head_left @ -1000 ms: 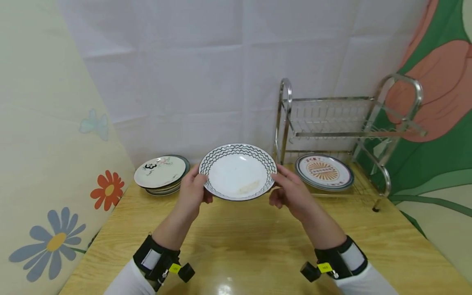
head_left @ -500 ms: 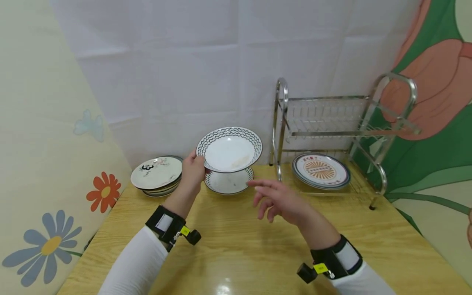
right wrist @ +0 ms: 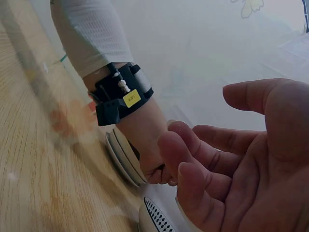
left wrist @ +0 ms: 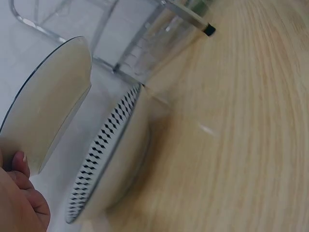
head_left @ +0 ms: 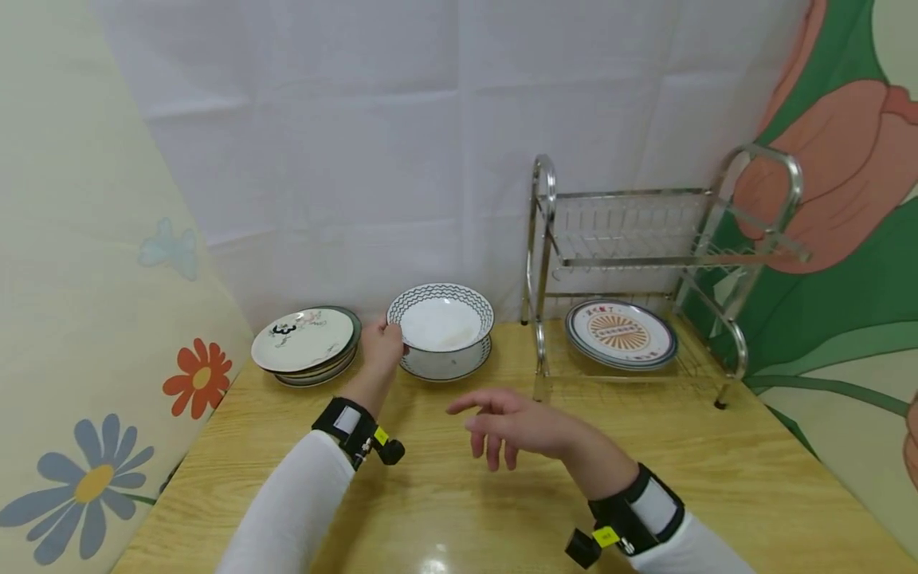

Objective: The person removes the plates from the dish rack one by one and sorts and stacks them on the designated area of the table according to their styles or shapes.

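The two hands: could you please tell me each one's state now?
Left hand: holding the upper patterned dish by its edge.
Right hand: open, holding nothing.

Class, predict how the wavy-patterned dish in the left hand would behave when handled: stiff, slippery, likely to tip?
The wavy-patterned dish looks stiff: its rim shows no sag though the left hand grips only one side. Its glossy highlight suggests a smooth, perhaps slippery surface. With that one-sided hold, its free edge may dip.

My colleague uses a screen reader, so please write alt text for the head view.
A person's left grip holds a zigzag-rimmed dish above another dish on a wooden table, while the right grip hovers nearby, empty. Stacked plates lie at left; more plates sit low in a metal rack at right.
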Tool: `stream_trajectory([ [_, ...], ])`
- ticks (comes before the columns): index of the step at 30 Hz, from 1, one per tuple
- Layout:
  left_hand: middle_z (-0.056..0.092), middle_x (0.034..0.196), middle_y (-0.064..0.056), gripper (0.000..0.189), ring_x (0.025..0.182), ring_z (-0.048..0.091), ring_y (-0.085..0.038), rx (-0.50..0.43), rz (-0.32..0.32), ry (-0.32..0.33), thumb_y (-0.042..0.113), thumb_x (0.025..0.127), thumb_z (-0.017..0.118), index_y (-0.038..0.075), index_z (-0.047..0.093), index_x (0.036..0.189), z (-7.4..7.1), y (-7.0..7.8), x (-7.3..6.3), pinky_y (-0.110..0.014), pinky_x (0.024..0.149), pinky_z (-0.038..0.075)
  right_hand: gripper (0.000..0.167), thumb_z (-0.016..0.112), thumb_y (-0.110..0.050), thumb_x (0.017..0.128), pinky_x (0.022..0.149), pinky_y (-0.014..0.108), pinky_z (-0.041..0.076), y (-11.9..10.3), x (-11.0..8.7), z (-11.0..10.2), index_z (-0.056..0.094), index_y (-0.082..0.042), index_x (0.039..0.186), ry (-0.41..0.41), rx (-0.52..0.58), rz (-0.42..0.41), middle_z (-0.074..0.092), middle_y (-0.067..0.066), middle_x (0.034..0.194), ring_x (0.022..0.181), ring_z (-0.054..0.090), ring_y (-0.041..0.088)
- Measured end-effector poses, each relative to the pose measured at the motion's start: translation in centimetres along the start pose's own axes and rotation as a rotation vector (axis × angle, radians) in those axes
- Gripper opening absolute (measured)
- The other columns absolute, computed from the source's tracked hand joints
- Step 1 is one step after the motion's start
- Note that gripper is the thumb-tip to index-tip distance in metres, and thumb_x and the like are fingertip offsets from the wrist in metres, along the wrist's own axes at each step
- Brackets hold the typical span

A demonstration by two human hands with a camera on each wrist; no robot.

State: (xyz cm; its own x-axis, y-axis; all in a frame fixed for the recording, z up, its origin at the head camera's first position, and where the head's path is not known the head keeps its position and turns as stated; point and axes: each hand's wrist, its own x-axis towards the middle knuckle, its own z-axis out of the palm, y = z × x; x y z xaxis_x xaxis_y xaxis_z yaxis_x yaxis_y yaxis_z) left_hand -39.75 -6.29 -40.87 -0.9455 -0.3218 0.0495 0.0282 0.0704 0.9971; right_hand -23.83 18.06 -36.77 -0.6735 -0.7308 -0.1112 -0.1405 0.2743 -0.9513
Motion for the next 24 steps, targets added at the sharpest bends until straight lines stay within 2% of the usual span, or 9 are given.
stream_trajectory([
  [4,0.066,0.101,-0.018,0.047,0.055,0.052,-0.015,0.005,-0.012,-0.004,0.008,0.097,0.041,0.002,0.062,0.138,0.2,-1.6,0.1,-0.025,0.054,0.044,0.041,0.05,-0.024,0.106,0.054,0.026,0.052,0.1,0.0,0.3,0.054,-0.015,0.146,-0.01,-0.01,-0.017,0.068,0.007,0.089,0.068,0.068,0.019],
  [9,0.064,0.094,-0.016,0.039,0.054,0.052,-0.016,0.055,-0.017,0.019,0.007,0.095,0.042,-0.001,0.069,0.122,0.1,-2.8,0.0,-0.026,0.053,0.044,0.041,0.05,-0.024,0.106,0.054,0.026,0.052,0.0,-0.1,0.4,0.054,-0.015,0.146,-0.01,-0.022,-0.026,0.068,0.006,0.088,0.068,0.068,0.019],
  [11,0.065,0.094,-0.017,0.038,0.054,0.052,-0.016,0.067,-0.02,0.023,0.007,0.095,0.043,-0.001,0.07,0.121,0.0,-3.2,0.2,-0.026,0.053,0.044,0.041,0.05,-0.024,0.106,0.054,0.026,0.052,0.0,0.0,0.5,0.055,-0.016,0.146,-0.009,-0.025,-0.023,0.068,0.006,0.088,0.068,0.068,0.019],
  [17,0.069,0.106,-0.02,0.048,0.057,0.055,-0.015,0.07,-0.036,0.031,0.008,0.095,0.041,0.001,0.063,0.138,0.3,-4.3,0.7,-0.024,0.054,0.045,0.041,0.051,-0.025,0.106,0.054,0.026,0.052,-0.1,0.0,0.5,0.055,-0.016,0.146,-0.008,-0.026,-0.017,0.067,0.006,0.087,0.068,0.067,0.019],
  [20,0.07,0.115,-0.02,0.047,0.069,0.061,-0.021,0.091,-0.041,0.049,0.008,0.095,0.041,0.001,0.065,0.136,0.4,-4.6,0.7,-0.028,0.059,0.05,0.041,0.051,-0.025,0.106,0.054,0.025,0.052,-0.1,0.0,0.4,0.055,-0.016,0.146,-0.008,-0.025,-0.017,0.067,0.006,0.087,0.068,0.067,0.018],
  [21,0.07,0.12,-0.02,0.047,0.077,0.064,-0.022,0.099,-0.043,0.055,0.008,0.096,0.042,0.001,0.065,0.136,0.5,-4.6,0.7,-0.03,0.064,0.053,0.041,0.051,-0.025,0.106,0.054,0.025,0.052,-0.1,0.0,0.4,0.055,-0.016,0.146,-0.006,-0.024,-0.017,0.067,0.006,0.086,0.068,0.067,0.018],
  [24,0.066,0.137,-0.018,0.048,0.112,0.066,-0.026,0.116,-0.048,0.057,0.009,0.097,0.042,0.002,0.063,0.139,0.5,-4.6,0.7,-0.037,0.09,0.057,0.041,0.051,-0.026,0.106,0.054,0.025,0.052,-0.1,-0.1,0.4,0.055,-0.015,0.146,-0.004,-0.023,-0.015,0.067,0.005,0.086,0.068,0.067,0.018],
])
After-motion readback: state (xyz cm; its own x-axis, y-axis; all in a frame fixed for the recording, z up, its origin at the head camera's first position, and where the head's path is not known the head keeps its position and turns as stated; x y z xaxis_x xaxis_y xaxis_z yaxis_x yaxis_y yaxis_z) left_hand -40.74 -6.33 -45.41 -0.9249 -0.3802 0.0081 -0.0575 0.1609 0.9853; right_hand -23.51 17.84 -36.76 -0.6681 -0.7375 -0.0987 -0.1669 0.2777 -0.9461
